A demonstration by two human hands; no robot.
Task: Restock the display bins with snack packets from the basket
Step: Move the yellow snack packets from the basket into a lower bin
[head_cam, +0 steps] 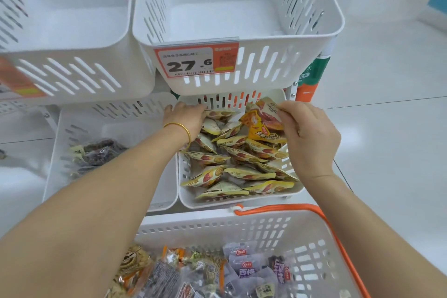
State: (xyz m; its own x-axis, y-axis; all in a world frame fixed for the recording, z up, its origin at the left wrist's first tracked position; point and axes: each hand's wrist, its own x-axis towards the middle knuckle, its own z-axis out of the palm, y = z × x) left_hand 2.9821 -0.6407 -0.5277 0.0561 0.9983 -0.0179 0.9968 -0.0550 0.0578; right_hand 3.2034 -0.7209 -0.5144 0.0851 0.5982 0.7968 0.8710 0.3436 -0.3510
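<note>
Snack packets (pixel 242 159) in cream wrappers printed with red and gold lie heaped in the lower right bin (pixel 188 201), filling it from front wall to back. The right hand (pixel 309 133) is clenched on a small bunch (pixel 261 118) of packets, one orange-yellow and the rest cream, pinched between thumb and fingers just above the back right corner of that bin. The left hand (pixel 185 115) (a gold bracelet (pixel 179 126) sits on its wrist) reaches to the back left corner, its fingertips down on the packets there, tucked under the upper bin (pixel 266 68). Whether it grasps a packet or only touches one I cannot tell, as the fingers are mostly hidden.

An orange price tag (pixel 193 61) reading 27.6 hangs on the upper bin's front. Just beside the filled bin, the lower left bin (pixel 60 152) holds a few dark packets (pixel 99 150). Nearest the person stands the white basket (pixel 217 222) with an orange handle (pixel 290 207), and in it lie mixed packets (pixel 242 271), some purple and white, some brown. Another white bin (pixel 72 51) sits at upper left.
</note>
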